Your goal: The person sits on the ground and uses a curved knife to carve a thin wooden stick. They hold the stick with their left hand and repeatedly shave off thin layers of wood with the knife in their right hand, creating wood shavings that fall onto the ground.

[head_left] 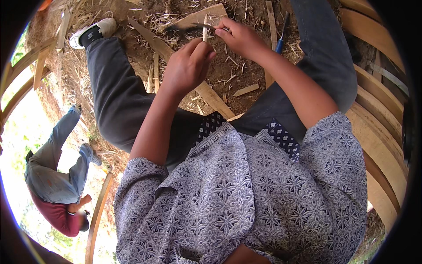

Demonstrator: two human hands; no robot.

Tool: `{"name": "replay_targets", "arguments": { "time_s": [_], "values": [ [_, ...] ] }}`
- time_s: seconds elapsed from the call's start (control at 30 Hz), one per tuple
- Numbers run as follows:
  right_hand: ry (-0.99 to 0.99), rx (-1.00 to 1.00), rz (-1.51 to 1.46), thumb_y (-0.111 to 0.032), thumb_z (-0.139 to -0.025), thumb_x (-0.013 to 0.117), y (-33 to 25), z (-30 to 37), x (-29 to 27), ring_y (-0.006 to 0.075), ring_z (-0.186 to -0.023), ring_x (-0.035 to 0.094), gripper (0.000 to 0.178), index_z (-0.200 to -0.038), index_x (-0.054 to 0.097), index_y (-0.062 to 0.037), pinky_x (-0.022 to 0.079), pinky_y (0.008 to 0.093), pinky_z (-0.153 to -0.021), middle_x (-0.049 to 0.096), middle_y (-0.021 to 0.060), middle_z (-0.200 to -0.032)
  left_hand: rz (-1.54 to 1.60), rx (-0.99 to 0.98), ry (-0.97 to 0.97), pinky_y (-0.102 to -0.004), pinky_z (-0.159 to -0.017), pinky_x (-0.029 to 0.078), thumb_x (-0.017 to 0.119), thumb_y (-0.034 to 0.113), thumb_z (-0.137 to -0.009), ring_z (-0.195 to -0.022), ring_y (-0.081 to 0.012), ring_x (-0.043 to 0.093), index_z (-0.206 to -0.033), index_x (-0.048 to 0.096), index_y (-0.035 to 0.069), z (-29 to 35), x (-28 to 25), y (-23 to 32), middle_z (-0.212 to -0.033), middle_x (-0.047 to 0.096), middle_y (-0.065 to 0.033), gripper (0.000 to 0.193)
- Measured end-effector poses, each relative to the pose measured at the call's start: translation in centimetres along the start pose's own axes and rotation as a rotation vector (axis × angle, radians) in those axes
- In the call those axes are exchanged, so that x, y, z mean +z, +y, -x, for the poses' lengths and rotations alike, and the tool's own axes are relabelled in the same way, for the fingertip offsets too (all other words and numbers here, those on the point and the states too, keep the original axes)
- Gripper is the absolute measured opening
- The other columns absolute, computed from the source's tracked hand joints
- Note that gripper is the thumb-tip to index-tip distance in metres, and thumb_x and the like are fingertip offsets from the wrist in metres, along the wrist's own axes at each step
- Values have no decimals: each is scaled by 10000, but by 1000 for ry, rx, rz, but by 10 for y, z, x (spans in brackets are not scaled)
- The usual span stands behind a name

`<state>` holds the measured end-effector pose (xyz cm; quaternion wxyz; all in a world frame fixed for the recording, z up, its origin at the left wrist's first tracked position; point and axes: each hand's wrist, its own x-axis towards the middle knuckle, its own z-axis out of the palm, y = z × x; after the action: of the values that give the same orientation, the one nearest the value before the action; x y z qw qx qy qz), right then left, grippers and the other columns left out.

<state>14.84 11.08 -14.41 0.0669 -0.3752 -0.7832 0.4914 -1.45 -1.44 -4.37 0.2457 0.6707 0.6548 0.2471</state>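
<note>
My left hand (188, 65) is closed round a thin pale wooden stick (205, 29), which points up and away from its fist. A knife (193, 27) with a dark blade is gripped in my right hand (239, 37), its fingers pinched at the handle end. The blade lies across the upper part of the stick and reaches to the left. Exactly where the edge meets the wood is too small to tell. Behind the stick, a flat wooden board (187, 21) rests on the ground among shavings.
A long plank (213, 97) runs diagonally between my legs. Near my right knee lies a blue-handled tool (279, 46). Wood shavings cover the brown ground. Curved-looking wooden planks (378, 127) stand at the right. Another person (57, 176) bends over at the far left.
</note>
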Motion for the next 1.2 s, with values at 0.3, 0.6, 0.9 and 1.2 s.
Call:
{"name": "replay_targets", "arguments": {
  "time_s": [0.3, 0.6, 0.9, 1.2],
  "values": [
    [-14, 150, -125, -451, -980, 606, 4, -10, -1, 286, -753, 681, 325, -1053, 650, -138, 517, 430, -681, 669, 105, -798, 38, -7, 60, -464, -626, 483, 603, 72, -963, -713, -387, 606, -955, 572, 35, -3, -2, -5, -841, 577, -134, 49],
    [41, 119, -63, -421, -977, 631, 20, -15, 15, 270, -725, 670, 306, -1050, 654, -125, 500, 421, -657, 668, 112, -790, 26, 12, 3, -453, -664, 493, 607, 59, -945, -760, -380, 607, -951, 575, 38, -3, 3, 1, -860, 569, -144, 38],
    [-37, 138, -102, -411, -1014, 607, -7, -4, -2, 135, -634, 529, 303, -1063, 635, -113, 447, 339, -613, 593, 43, -714, 27, 52, 103, -442, -615, 481, 617, 43, -950, -699, -368, 602, -927, 588, 32, -4, -1, -6, -811, 573, -135, 38],
    [-2, 54, -39, -432, -999, 616, 0, -16, 8, 177, -626, 552, 331, -1074, 637, -110, 469, 361, -632, 618, 78, -751, 20, 12, 66, -451, -628, 478, 626, 52, -947, -714, -379, 595, -937, 582, 30, -6, 0, -4, -837, 571, -138, 50]
  ]
}}
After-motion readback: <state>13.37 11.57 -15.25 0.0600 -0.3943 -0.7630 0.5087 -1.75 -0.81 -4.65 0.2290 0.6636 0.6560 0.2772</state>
